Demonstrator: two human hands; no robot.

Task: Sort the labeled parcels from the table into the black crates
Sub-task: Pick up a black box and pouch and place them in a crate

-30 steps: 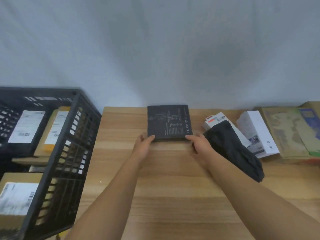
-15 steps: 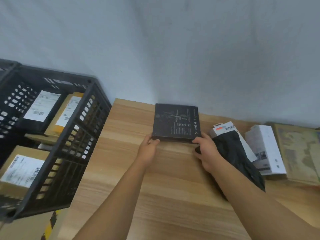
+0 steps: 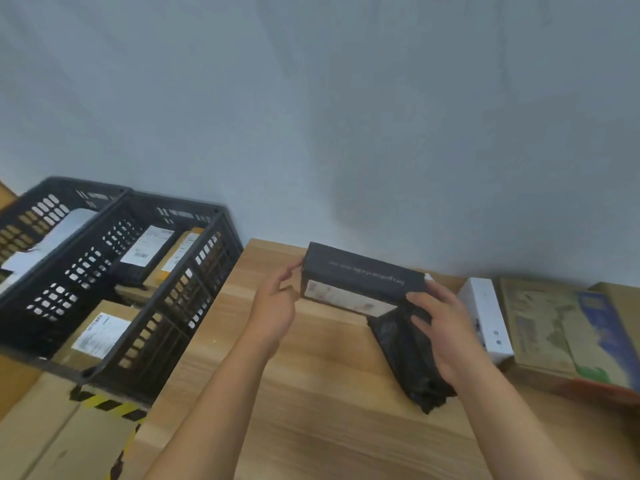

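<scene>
Grey wall (image 3: pixel 311 116) behind a wooden table (image 3: pixel 311 417). Black box (image 3: pixel 363 273), tilted on edge, is held just above the table's far side: left hand (image 3: pixel 273 306) pinches its left end, right hand (image 3: pixel 441 329) grips its right corner. Black crates (image 3: pixel 194 282) stand off the table's left end; black poly bag (image 3: pixel 412 368) and white box (image 3: pixel 485 317) lie toward its right end. Risk: end-only grips could let the box twist and drop. Shipping label unseen; print blurred
</scene>
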